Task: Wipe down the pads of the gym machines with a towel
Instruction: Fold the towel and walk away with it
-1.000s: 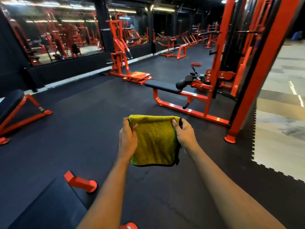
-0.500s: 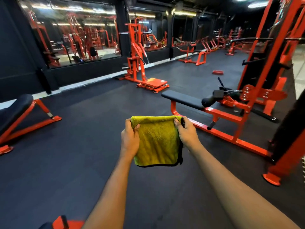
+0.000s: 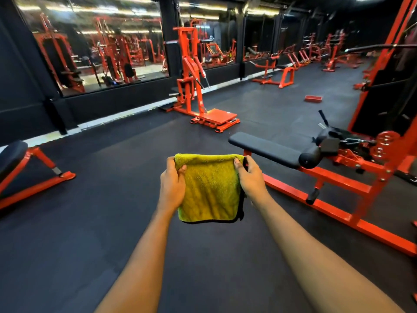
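You are in a gym: an orange-framed machine (image 3: 187, 53) at 12 o'clock, a black padded bench (image 3: 264, 146) at 2, wall mirrors (image 3: 101, 46) at 10, dark mat flooring (image 3: 112, 177) underfoot.

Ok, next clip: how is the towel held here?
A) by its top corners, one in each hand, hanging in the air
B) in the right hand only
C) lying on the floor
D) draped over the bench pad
A: the left hand and the right hand each pinch a top corner of the towel, which hangs in the air, apart from the bench pad.
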